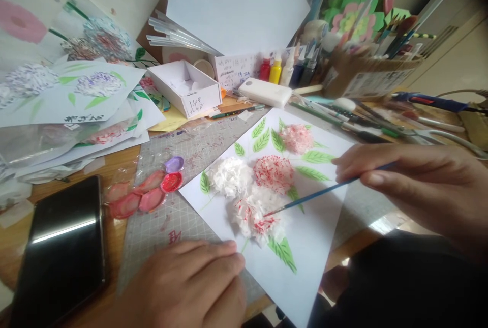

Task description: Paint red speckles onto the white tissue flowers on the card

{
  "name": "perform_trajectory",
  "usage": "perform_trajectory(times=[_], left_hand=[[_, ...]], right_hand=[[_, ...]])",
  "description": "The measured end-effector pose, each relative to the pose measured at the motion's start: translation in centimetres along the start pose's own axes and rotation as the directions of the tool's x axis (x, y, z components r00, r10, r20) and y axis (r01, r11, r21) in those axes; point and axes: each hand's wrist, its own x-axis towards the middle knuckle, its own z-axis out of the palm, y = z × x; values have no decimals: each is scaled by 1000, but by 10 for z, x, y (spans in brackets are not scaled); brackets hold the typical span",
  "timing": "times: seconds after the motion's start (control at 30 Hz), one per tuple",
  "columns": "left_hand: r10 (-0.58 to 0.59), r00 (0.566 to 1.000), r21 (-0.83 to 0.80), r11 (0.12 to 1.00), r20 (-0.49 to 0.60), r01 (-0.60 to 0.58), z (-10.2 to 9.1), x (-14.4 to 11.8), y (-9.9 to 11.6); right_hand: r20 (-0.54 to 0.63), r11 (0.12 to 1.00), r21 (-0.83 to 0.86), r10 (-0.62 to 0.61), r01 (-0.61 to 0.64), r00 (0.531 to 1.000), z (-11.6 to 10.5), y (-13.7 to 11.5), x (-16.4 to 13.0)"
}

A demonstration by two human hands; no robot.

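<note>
A white sheet [305, 246] lies on a grey cutting mat [163, 226]. It bears several tissue-paper flowers and painted green leaves. My right hand [412, 185] grips a thin blue paintbrush [316, 195]. Its tip touches the lowest white flower [255, 218], which is dabbed with red. A red-dotted flower [273, 172], a plain white one [231, 176] and a pink one [296, 137] sit above it. My left hand [190, 282] rests flat on the mat at the sheet's lower left edge, holding nothing.
A clear palette with red and purple paint [152, 188] lies left of the sheet. A black phone [63, 246] sits at the lower left. Behind are finished flower sheets [76, 89], a white box [186, 86], paint bottles [276, 68], a power bank [265, 91] and pens.
</note>
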Motion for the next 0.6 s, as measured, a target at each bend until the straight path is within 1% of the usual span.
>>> perform_trajectory(times=[0.1, 0.13, 0.17, 0.27, 0.33, 0.43, 0.47, 0.53, 0.6], left_hand=[[17, 1000, -8, 1000, -16, -17, 3, 0, 0], [9, 1000, -9, 1000, -16, -9, 3, 0, -1], [3, 1000, -11, 1000, -15, -3, 3, 0, 0], [-7, 1000, 17, 1000, -24, 8, 3, 5, 1], [6, 1000, 39, 999, -26, -5, 3, 10, 2], [9, 1000, 60, 998, -22, -7, 3, 16, 2], [7, 1000, 65, 998, -22, -5, 2, 16, 1], [2, 1000, 67, 998, -21, -1, 2, 14, 1], [-4, 1000, 56, 998, -18, 5, 2, 8, 0]], right_hand=[[-101, 998, 55, 22, -16, 995, 1, -1, 1], [-109, 997, 69, 27, -20, 994, 1, 0, 1], [-91, 997, 70, 26, -19, 996, 1, 0, 1], [29, 1000, 17, 6, -7, 1000, 2, 2, 4], [23, 1000, 17, 20, -20, 1000, 3, 2, 6], [-57, 993, 105, 65, -59, 996, 3, 2, 8], [-61, 989, 130, 76, -67, 995, 3, 3, 7], [-26, 988, 131, 86, -81, 996, 3, 4, 7], [31, 990, 91, 105, -107, 994, 3, 5, 7]])
